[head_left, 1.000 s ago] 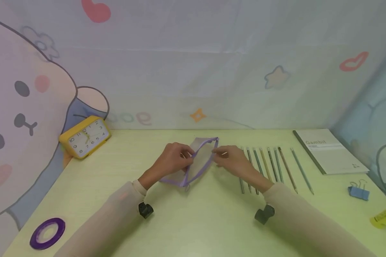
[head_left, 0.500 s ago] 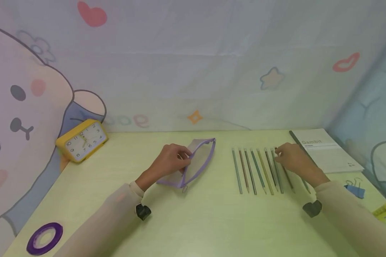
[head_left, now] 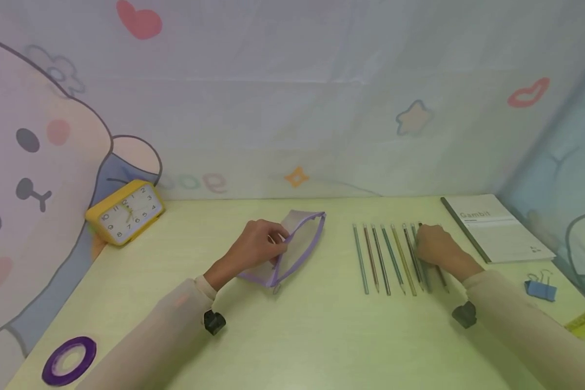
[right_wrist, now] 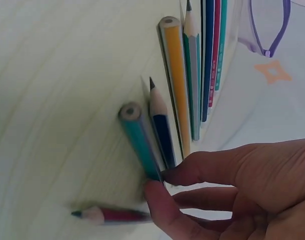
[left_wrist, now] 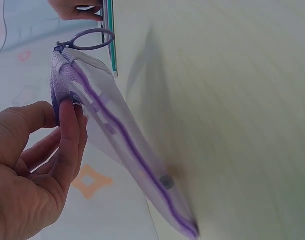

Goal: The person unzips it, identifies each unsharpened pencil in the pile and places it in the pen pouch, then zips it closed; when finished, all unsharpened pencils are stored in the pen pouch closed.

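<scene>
"Where is the pouch [head_left: 299, 249]?"

"At the left hand [head_left: 258, 244]. Thumb and fingers pinch its left rim, and the mouth gapes to the right of the fingertips."

"Anything hanging from it?"

"A purple ring [left_wrist: 113, 38], fixed at one corner just past those fingers."

"And the right hand [head_left: 441, 249]?"

"Well to the right of the pouch, low over the pencils. Its thumb and finger come together on a teal pencil [right_wrist: 141, 145], whose blunt end sticks out from under the hand toward the person."

"What lies around that grip?"

"A red pencil [right_wrist: 125, 215] runs out from beneath the hand, on its right side; I can't tell whether it touches the fingers. Just left of the grip is a navy pencil [right_wrist: 163, 132], then a yellow pencil [right_wrist: 177, 80], then more pencils [right_wrist: 208, 65] in a row, reaching toward the pouch."

"Farther out?"

"Right of the right hand, a notebook [head_left: 499, 230] lies on the surface [head_left: 322, 336], with a blue binder clip [head_left: 541, 291] nearer the person."

"Beyond the left hand?"

"A yellow clock [head_left: 127, 211] stands well to its left, slightly farther off. A roll of purple tape [head_left: 88, 352] lies to its left too, closer to the person."
</scene>
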A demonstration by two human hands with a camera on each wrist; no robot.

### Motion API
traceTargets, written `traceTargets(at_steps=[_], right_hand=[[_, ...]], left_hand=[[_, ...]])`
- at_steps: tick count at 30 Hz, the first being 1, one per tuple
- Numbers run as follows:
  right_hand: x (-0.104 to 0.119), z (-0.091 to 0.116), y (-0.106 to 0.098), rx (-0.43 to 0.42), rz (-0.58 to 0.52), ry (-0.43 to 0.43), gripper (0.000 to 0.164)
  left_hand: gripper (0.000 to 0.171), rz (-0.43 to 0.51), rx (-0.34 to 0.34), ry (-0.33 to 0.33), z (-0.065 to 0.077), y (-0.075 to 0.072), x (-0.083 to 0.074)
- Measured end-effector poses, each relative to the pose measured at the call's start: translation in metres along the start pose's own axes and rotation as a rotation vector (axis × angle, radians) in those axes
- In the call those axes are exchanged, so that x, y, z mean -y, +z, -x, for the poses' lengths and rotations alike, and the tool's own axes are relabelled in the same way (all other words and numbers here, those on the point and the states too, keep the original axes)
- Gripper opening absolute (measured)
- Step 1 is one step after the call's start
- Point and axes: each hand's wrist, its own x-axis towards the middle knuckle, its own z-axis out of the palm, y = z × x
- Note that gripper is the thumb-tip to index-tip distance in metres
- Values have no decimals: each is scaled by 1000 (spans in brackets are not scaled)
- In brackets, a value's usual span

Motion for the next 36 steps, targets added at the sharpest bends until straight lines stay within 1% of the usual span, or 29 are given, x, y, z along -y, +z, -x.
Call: traceTargets(at_steps=[5,10,13,16,18,19,20,22,23,25,28,29,30,33,34,36], right_hand=[[3,-1,3,-32,36,-12,31],[3,0,4,-43,18,1,32],[1,-2,5,-34,-4,4,30],[-1,-4,4,-11,-33,18,22],[-2,-4,0,14,-56,24,11],[-3,-4,-3,22,-64,24,18],[-2,-4,-7,32,-86,26,32],[-1,-1,-18,65,-169,18,59],[0,1,-24,78,-234,-3,68],[5,4,-36,104,-385,-38,75],[21,8,-46,189,-648,-112,76],[29,8,-46,229,-730,-141,75],[40,8,-44,278,-798,-151,74],[74,7,-25,444,-985,-182,73],[86,5,-18,488,-1030,-186,72],[108,2,-2,537,-1087,-187,72]], left_hand=[[24,-6,0,-4,1,0,3],[24,-7,6,1,0,-1,1],[24,0,5,-4,0,-2,0],[24,10,4,-4,1,-4,-1],[24,14,2,-1,1,-5,-1],[24,11,1,1,1,-5,-2],[24,9,2,3,1,-5,-2],[23,7,2,4,1,-5,-2],[23,7,3,5,0,-5,-2],[23,7,2,11,-1,-5,-3],[22,9,-2,16,-4,-4,-4],[23,9,-4,15,-4,-4,-4],[23,10,-4,15,-5,-4,-4],[24,13,-1,3,-6,-4,-5],[24,12,1,-1,-6,-4,-5],[24,8,-2,-10,-5,-4,-6]])
